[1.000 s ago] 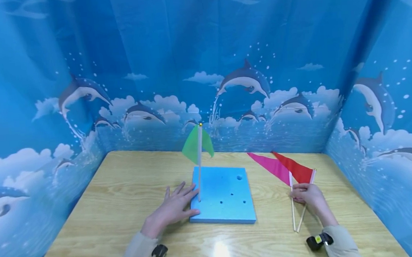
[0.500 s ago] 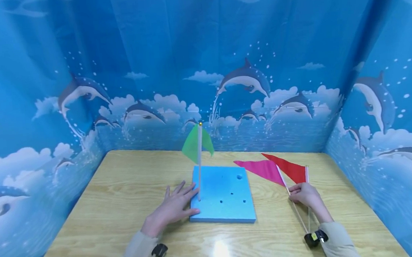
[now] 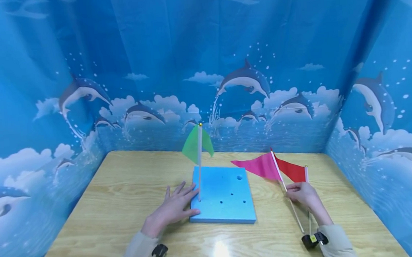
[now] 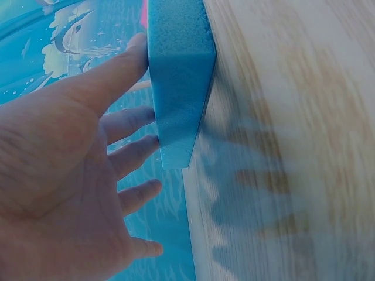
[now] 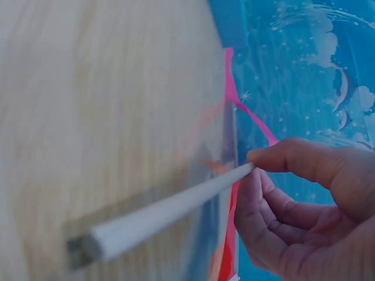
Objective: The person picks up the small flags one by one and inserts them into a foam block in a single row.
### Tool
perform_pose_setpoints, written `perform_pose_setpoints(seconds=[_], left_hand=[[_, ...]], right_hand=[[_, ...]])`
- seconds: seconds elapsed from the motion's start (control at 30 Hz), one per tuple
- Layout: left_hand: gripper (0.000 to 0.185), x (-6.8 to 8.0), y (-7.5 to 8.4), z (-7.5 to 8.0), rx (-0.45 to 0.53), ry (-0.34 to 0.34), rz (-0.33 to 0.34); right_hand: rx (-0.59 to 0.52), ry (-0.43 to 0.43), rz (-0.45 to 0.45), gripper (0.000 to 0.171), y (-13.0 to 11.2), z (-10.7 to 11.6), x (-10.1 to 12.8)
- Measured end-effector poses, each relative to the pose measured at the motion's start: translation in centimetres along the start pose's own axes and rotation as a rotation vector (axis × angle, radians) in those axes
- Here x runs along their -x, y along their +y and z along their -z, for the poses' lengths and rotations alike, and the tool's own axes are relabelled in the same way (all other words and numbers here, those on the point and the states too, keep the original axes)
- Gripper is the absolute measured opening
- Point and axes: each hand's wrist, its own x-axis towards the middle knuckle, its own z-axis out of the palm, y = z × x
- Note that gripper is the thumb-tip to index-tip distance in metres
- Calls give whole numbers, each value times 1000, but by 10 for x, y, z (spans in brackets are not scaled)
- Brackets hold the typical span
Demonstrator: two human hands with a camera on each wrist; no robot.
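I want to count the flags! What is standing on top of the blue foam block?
Only the green flag stands in the blue foam block, near its left edge. Several empty holes show. How deep the stick goes is hidden inside the foam.

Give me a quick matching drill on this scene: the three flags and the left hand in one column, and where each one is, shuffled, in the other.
1. green flag
2. pink flag
3. red flag
4. left hand

a. flat against the foam block's left edge
b. stuck upright in the foam block
c. held in the right hand, nearer the block
d. held in the right hand, farther from the block

Pairs: 1-b, 2-c, 3-d, 4-a
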Motion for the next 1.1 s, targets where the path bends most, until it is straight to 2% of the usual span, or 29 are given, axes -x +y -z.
perform_pose_setpoints(seconds=[0.5, 1.1], left_hand=[[70, -1, -1, -2, 4, -3, 7], [70, -1, -1, -1, 11, 2, 5]], right_hand=[[-264, 40, 117, 38, -44, -11, 8], [-476, 78, 202, 34, -110, -45, 10]])
